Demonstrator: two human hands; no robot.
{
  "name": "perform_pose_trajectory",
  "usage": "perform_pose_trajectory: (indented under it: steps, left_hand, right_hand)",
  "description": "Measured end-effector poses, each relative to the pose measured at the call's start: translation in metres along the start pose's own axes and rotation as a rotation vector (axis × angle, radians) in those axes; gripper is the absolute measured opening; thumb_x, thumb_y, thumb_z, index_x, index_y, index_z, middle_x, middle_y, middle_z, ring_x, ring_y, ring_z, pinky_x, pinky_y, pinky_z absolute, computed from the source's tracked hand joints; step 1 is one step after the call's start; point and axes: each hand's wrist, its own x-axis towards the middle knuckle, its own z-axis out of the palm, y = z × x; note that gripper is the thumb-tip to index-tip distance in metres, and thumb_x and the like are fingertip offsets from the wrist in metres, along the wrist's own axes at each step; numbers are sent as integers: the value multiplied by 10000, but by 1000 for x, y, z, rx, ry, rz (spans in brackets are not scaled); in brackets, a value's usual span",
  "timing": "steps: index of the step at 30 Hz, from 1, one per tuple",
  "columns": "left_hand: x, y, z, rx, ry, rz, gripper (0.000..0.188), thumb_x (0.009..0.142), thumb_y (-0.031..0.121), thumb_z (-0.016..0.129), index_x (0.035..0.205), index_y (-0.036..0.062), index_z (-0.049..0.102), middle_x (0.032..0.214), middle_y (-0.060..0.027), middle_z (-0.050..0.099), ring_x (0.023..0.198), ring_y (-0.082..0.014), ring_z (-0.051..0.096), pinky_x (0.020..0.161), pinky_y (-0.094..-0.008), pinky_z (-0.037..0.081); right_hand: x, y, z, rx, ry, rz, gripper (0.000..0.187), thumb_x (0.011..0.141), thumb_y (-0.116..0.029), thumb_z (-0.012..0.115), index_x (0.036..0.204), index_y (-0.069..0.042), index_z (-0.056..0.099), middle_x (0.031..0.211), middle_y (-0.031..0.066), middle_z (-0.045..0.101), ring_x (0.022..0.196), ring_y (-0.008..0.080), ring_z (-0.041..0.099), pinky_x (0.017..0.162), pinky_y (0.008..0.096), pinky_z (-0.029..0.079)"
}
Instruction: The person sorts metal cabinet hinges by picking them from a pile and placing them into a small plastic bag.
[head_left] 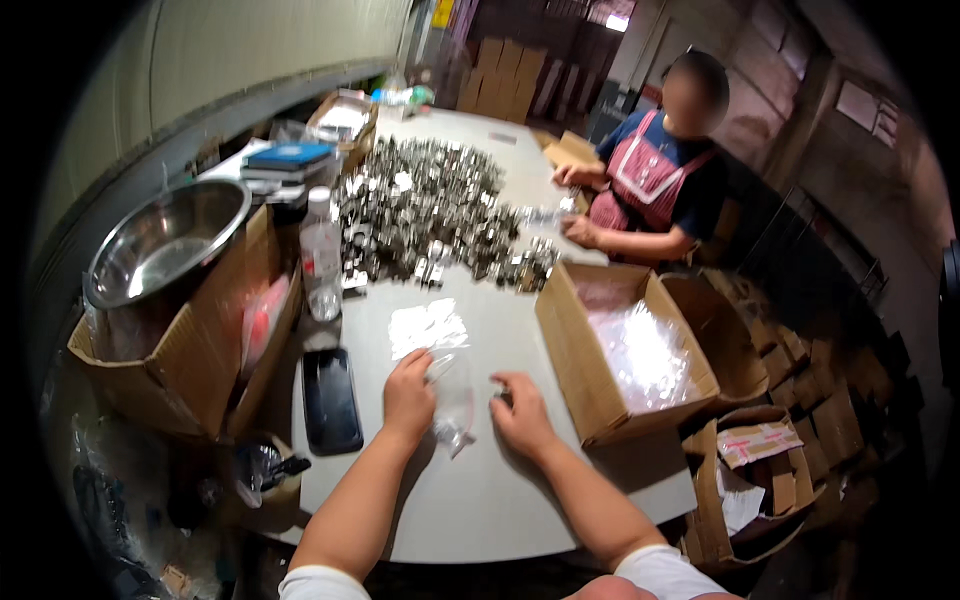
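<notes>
Between my hands hangs a small clear plastic bag (455, 390), its upper edge pinched in the fingers of my left hand (410, 395). Some shiny metal pieces (453, 437) lie at the bag's lower end. To the right of the bag, apart from it, my right hand (522, 415) has its thumb and fingers curled together; a small greyish thing seems to be between them, too small to name. Just beyond the left hand lie flat, glossy clear bags (428, 325). A large heap of small metal parts (430, 205) covers the far part of the table.
A black phone (332, 400) and a water bottle (320, 255) are at the left, beside a carton (190, 370) with a steel basin (170, 245) on it. At right, a carton (565, 345) holds clear bags. A co-worker (655, 180) handles clear plastic across the table (480, 525).
</notes>
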Motion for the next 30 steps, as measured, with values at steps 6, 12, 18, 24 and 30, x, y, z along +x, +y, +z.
perform_pose_trajectory:
  steps: [6,12,18,24,30]
  left_hand:
    - [-3,9,4,129,-170,-23,292,799,-21,505,1058,-19,641,1163,-175,626,1015,-355,614,893,-408,496]
    - [-6,4,2,67,-38,-81,263,757,-64,482,976,-17,620,1050,-203,628,949,-388,606,848,-438,489]
    - [-3,22,4,46,-173,-147,255,804,-22,493,1022,-39,623,1117,-206,616,1029,-369,596,896,-414,493]
    - [-4,20,12,26,-86,-90,293,808,-20,501,1065,-36,639,1135,-189,631,1026,-347,614,912,-395,495]
    - [1,14,10,-60,5,-85,250,782,-21,527,987,-22,671,1059,-191,658,968,-336,634,871,-394,505]
  right_hand:
    - [46,8,27,103,74,67,290,767,-38,593,1053,9,595,1035,181,603,958,332,593,819,392,493]
    - [170,24,92,18,42,171,278,797,-198,621,988,4,631,919,157,663,864,279,630,786,372,495]
    - [259,103,138,-106,-17,576,584,724,-542,712,977,-15,709,1041,202,681,978,355,647,882,412,480]
    - [254,85,129,-107,327,343,119,748,-99,620,850,-40,632,956,179,622,901,354,591,841,403,468]
    - [163,-8,35,464,78,6,148,798,35,612,942,0,598,969,93,600,816,163,592,711,276,479]
